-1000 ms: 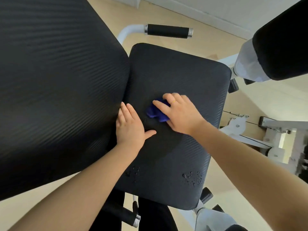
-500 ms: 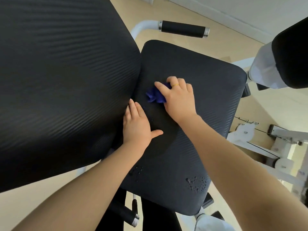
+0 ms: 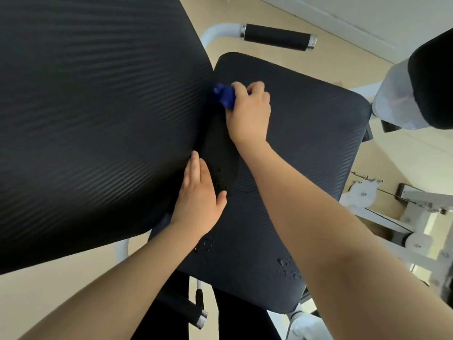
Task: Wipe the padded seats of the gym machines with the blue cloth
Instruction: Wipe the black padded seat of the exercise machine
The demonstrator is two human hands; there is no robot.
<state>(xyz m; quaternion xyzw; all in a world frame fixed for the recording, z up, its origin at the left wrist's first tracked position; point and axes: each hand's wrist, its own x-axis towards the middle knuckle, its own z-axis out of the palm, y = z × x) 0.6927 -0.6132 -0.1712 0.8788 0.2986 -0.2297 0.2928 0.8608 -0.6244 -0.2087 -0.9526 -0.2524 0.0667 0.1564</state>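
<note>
The black padded seat [image 3: 306,148] of a gym machine fills the middle of the view. My right hand [image 3: 248,114] presses the crumpled blue cloth [image 3: 225,95] onto the seat's far left part, close to where it meets the backrest [image 3: 98,119]. Only the cloth's left end shows past my fingers. My left hand [image 3: 198,197] lies flat on the seat's left side, fingers together along the backrest's edge. Water droplets [image 3: 288,267] sit on the seat's near right corner, and more droplets lie by my left wrist and thumb.
A white bar with a black grip handle [image 3: 277,36] sticks out beyond the seat. A second black handle [image 3: 181,309] lies below the seat's near edge. A black pad on a white housing [image 3: 434,84] hangs at the right, with white machine frame and cables [image 3: 392,217] beneath it.
My right hand has slid the blue cloth away from me and leftward across the seat, up to the backrest seam. My left hand has stayed flat on the seat.
</note>
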